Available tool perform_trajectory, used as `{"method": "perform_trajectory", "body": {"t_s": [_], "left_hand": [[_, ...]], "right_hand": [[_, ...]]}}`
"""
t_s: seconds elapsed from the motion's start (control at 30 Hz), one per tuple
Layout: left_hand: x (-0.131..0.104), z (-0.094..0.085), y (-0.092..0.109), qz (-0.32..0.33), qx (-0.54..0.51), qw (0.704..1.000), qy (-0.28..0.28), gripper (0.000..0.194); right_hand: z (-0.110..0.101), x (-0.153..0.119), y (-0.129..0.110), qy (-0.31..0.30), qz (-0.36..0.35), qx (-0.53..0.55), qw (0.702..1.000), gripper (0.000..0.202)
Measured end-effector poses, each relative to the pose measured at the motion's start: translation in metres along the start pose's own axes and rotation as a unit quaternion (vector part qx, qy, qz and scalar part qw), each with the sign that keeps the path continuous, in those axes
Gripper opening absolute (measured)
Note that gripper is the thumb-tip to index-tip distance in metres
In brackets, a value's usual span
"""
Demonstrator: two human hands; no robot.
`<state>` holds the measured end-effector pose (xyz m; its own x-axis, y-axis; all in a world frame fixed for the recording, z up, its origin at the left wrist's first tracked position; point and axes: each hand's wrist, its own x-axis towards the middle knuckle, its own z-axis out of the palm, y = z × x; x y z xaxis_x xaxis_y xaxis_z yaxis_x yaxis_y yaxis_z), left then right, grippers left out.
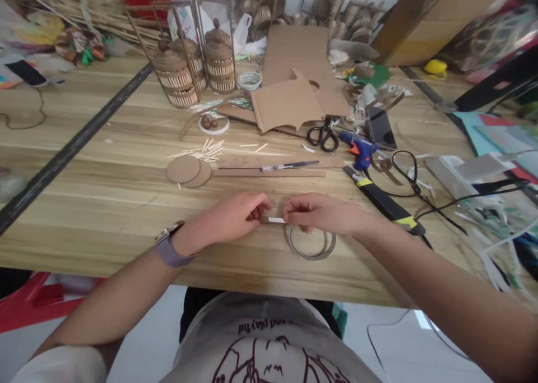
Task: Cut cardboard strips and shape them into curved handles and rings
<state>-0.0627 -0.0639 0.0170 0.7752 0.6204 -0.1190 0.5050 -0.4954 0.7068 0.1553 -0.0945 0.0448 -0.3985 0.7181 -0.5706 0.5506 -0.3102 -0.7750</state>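
Note:
My left hand (250, 213) and my right hand (313, 212) are close together above the table's near half, fingers curled in. Between them runs a thin brown strip with a white piece (276, 220) on it, pinched at either end. Just below my right hand lies a thin greyish-brown hoop (313, 255); I cannot tell whether the fingers touch it. Beyond my hands, a pen (290, 166) rests on flat cardboard strips (235, 172). Two round cardboard discs (184, 170) overlap at the left, beside several small pale sticks (213, 146).
A black-and-yellow utility knife (382, 201), blue glue gun (359, 148) and black scissors (323, 137) lie to the right, with cables around. Cut cardboard sheets (290, 105) and small lantern-like models (174, 74) stand farther back. A phone (381, 128) lies at right.

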Motion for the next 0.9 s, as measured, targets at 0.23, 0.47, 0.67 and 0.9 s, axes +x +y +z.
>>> {"method": "perform_trajectory", "body": {"t_s": [0.23, 0.47, 0.67, 0.9], "left_hand": [[-0.001, -0.005, 0.005, -0.014, 0.014, 1.000, -0.014, 0.037], [-0.004, -0.005, 0.004, 0.011, 0.089, 0.996, 0.003, 0.021], [-0.007, -0.002, 0.003, 0.035, 0.097, 0.995, -0.002, 0.019], [-0.007, -0.002, 0.004, 0.028, 0.100, 0.995, -0.003, 0.014]], "right_hand": [[0.008, 0.017, -0.007, -0.002, -0.001, -0.087, 0.996, 0.017], [0.012, 0.020, -0.011, 0.017, 0.022, -0.105, 0.994, 0.017], [0.016, 0.020, -0.015, 0.022, 0.035, -0.117, 0.992, 0.014], [0.018, 0.020, -0.018, 0.034, 0.048, -0.163, 0.985, 0.015]]}}
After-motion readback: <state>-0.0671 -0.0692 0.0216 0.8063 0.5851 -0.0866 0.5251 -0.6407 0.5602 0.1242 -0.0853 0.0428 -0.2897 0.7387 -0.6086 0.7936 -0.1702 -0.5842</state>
